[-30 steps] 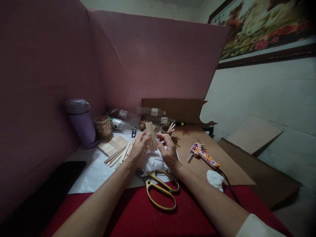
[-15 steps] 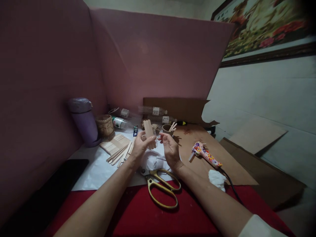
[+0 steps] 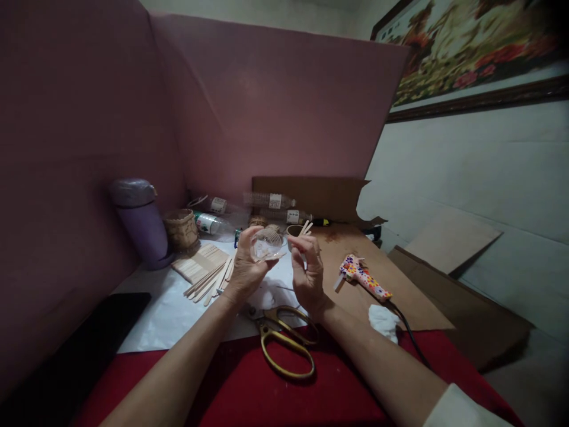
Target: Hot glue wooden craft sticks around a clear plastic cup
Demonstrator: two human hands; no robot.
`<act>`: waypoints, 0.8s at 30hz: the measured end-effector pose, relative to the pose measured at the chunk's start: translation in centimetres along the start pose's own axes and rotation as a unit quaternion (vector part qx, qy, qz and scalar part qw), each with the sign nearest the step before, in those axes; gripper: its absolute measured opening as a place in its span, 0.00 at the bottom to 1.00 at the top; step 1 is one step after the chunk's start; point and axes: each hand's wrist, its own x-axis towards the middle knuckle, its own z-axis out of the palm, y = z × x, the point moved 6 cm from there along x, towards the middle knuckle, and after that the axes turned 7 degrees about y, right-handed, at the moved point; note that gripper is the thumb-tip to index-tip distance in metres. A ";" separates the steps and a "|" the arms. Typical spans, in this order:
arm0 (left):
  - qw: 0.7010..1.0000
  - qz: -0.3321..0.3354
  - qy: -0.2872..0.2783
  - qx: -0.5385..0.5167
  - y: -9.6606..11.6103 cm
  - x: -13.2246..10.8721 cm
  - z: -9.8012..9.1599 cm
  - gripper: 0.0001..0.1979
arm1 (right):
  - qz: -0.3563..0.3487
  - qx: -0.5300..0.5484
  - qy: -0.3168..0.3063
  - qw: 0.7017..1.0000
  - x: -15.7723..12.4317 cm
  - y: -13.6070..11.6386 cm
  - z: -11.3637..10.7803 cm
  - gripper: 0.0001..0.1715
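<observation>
My left hand (image 3: 249, 264) is wrapped round a clear plastic cup-like piece (image 3: 268, 244), its round end facing me; pale wooden edges show along its lower side. Just right of it is my right hand (image 3: 307, 270), fingers curled in toward the thumb; whether something small is pinched there is hidden. Below both hands lie large scissors (image 3: 287, 353) with gold-coloured handles, across the white sheet's edge and the red cloth. Loose craft sticks (image 3: 208, 284) and a banded bundle of craft sticks (image 3: 200, 264) rest to the left of my left hand.
A purple tumbler (image 3: 144, 228) and a woven basket (image 3: 181, 230) stand at left. Clear plastic bottles (image 3: 213, 225) lie behind. A round brown container (image 3: 294, 230) holds sticks. On the cardboard at right are a flowered glue gun (image 3: 364, 277) with a cord and crumpled white tissue (image 3: 383, 322).
My left hand has turned the plastic piece, so the craft sticks on its side face away and its round end shows. My right hand stays close by, its fingers more curled.
</observation>
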 end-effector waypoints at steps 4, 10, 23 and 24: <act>0.972 0.190 0.024 0.134 2.5 -0.2 -0.3 0.30 | -0.055 0.014 -0.022 0.998 -0.1 -1.2 0.0 0.22; 0.942 0.274 0.024 0.191 4.3 -0.5 -0.1 0.29 | -0.086 0.011 -0.034 0.996 -0.4 -1.5 0.1 0.21; 0.926 0.325 -0.011 0.192 5.3 -1.2 0.7 0.25 | -0.128 -0.078 -0.051 0.987 -0.4 -1.4 0.1 0.07; 0.925 0.327 -0.015 0.194 5.3 -1.2 0.7 0.25 | -0.129 -0.081 -0.052 0.987 -0.4 -1.4 0.1 0.07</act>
